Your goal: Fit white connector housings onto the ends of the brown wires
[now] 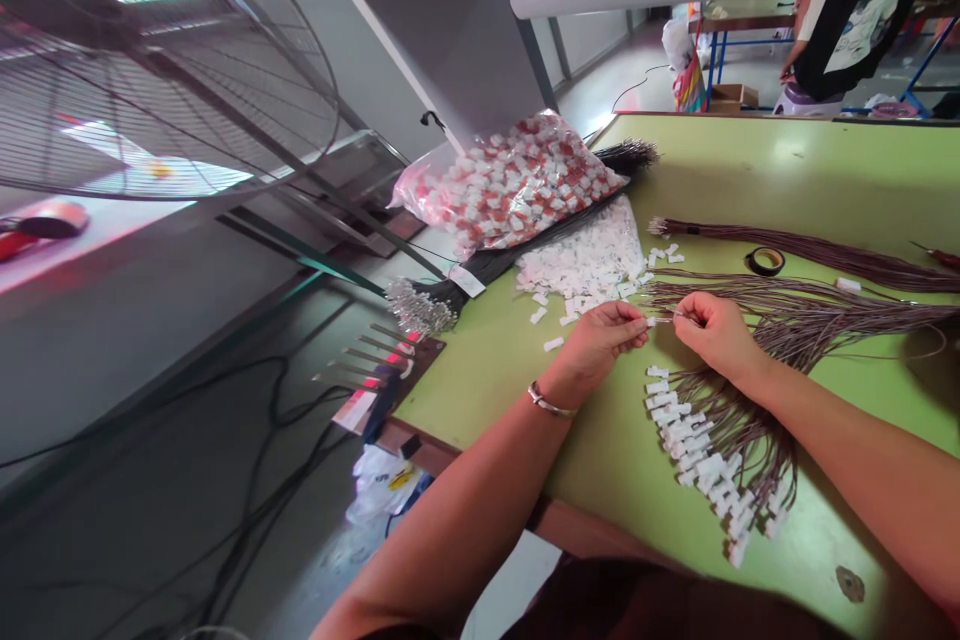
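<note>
My left hand (611, 332) pinches a small white connector (652, 321) at its fingertips, above the green table. Just to the right, my right hand (712, 328) is closed on a thin brown wire, whose end points at the connector. Under and beyond the right hand lies a bundle of loose brown wires (817, 308). Below it fan out several wires tipped with white connectors (694, 445). Left of the hands a clear bag of white connectors (581, 260) spills a few loose pieces onto the table.
A large bag of white and orange-red parts (525, 182) lies over a black wire bundle (487, 270). Black tape (765, 261) and a tied brown wire bundle (810, 250) are at the back right. A fan (165, 70) stands left; a person (847, 45) is in the background.
</note>
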Demonstrator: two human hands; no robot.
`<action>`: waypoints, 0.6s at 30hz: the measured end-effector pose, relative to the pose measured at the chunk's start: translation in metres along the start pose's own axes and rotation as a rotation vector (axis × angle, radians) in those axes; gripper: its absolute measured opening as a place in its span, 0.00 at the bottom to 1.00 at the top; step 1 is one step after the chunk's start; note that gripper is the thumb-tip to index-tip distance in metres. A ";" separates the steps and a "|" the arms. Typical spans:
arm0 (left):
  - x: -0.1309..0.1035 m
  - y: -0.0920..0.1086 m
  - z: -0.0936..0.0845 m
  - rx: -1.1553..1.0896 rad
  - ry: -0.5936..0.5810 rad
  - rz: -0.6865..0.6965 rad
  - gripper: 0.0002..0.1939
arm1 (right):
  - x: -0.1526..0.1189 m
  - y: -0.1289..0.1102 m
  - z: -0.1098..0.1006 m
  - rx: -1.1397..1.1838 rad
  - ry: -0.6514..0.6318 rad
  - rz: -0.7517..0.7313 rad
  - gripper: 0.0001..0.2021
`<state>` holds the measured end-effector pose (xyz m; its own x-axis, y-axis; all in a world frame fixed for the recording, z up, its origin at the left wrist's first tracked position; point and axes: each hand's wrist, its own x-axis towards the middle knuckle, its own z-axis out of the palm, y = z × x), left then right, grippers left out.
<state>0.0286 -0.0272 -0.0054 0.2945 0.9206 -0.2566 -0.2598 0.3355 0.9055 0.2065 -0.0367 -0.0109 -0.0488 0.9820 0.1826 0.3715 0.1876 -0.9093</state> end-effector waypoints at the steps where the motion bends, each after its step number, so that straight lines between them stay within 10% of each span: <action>1: 0.000 0.000 0.000 0.018 0.002 0.015 0.14 | 0.000 0.001 0.000 -0.012 0.000 -0.007 0.05; 18: -0.001 -0.007 0.007 0.270 0.072 0.158 0.13 | 0.003 -0.003 -0.001 0.117 -0.029 0.174 0.06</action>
<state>0.0370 -0.0317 -0.0090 0.2016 0.9721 -0.1200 -0.0405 0.1306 0.9906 0.2059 -0.0342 -0.0075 -0.0206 0.9997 0.0100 0.2666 0.0152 -0.9637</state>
